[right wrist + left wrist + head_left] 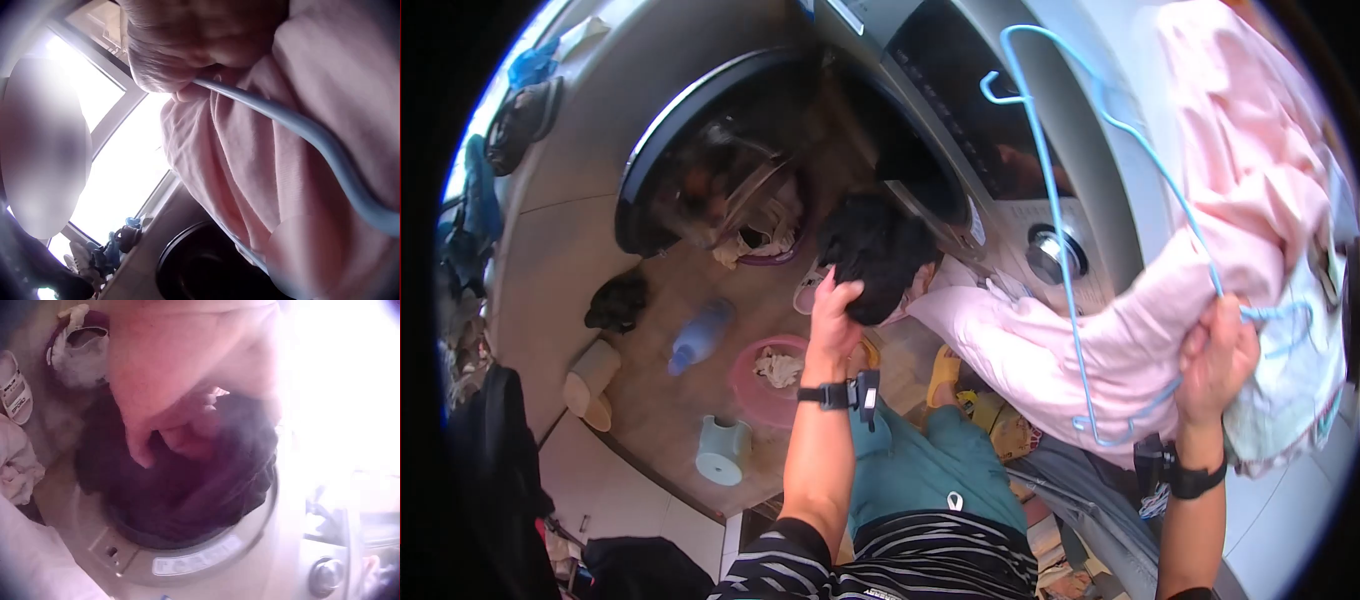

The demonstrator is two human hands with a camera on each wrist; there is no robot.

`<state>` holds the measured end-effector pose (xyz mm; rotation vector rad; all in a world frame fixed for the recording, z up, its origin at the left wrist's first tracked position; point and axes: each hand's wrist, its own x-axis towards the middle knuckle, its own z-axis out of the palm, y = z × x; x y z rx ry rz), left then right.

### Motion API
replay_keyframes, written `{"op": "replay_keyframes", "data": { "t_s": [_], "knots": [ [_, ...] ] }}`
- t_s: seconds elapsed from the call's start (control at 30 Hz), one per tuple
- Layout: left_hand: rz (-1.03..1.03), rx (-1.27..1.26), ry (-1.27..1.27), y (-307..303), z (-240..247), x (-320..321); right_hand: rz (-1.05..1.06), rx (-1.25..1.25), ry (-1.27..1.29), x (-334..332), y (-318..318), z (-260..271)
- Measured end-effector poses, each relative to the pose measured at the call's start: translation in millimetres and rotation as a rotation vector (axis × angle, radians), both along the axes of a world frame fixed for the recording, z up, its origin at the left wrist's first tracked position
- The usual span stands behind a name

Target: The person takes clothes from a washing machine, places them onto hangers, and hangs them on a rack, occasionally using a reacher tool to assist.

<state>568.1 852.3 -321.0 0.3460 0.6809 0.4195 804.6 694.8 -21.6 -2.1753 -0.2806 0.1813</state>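
At 12 o'clock in the head view, the left grip clutches a black garment; near 3, the right grip clasps a blue hanger with pink cloth. Both fabrics look soft and limp, best gathered by thick folds; the hanger seems light, stiff.

Torso: black short-sleeved shirt, thin pale-grey stripes, small light lettering
Legs: teal cloth bottoms, white drawstring loop
Left wrist: black strap, small black box, white label
Right wrist: broad black band
Feet: yellow slippers
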Motion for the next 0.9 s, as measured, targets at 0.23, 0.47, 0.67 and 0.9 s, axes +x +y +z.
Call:
{"op": "replay_keyframes", "data": {
  "t_s": [0.23,0.47,0.67,0.9],
  "knots": [
    [0.051,0.107,-0.067,-24.3,155.3,-89.2,0.274,0.179,0.066,11.4,-4.1,-5.1],
    [0.261,0.391,0.269,-110.9,266.3,-170.8,0.443,0.28,0.11,23.9,1.1,-13.5],
    [0.272,0.741,0.469,-185.9,327.1,-220.6,0.415,0.369,0.346,-30.9,-5.4,56.6],
    [0.446,0.478,-0.036,-258.4,393.5,-188.0,0.984,0.498,0.5,-127.9,-93.7,79.8]
  ]
}}
